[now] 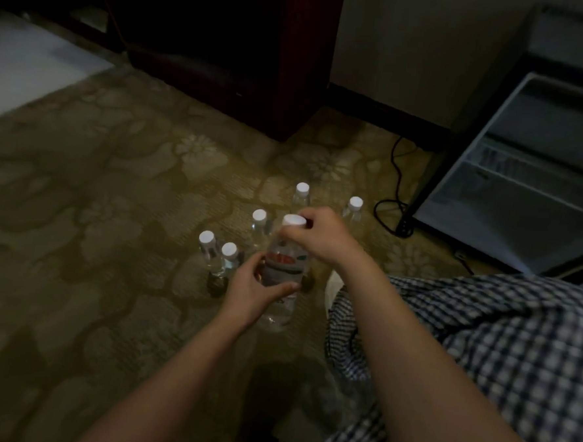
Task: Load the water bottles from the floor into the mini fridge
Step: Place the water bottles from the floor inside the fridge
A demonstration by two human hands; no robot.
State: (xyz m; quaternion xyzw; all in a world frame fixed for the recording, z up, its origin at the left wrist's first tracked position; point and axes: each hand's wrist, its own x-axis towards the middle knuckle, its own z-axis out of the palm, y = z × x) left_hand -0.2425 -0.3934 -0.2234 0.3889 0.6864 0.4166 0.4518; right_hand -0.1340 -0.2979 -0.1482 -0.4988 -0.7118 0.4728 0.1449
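We hold one bottle [281, 275] — left hand [255, 292] on body, right hand [320, 234] pinching cap | five more stand on carpet [96, 209] | fridge [531, 187] at 2 o'clock, seemingly open

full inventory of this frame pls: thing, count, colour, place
held water bottle: 1, clear, white cap, centre, in both hands
standing water bottles: 5, clear, white caps, on the carpet behind it
carpet: 1, olive floral, floor
mini fridge: 1, dark, door open, right
power cord: 1, black, beside the fridge
cabinet: 1, dark wood, top centre
left hand: 1, gripping the bottle body
right hand: 1, pinching the cap
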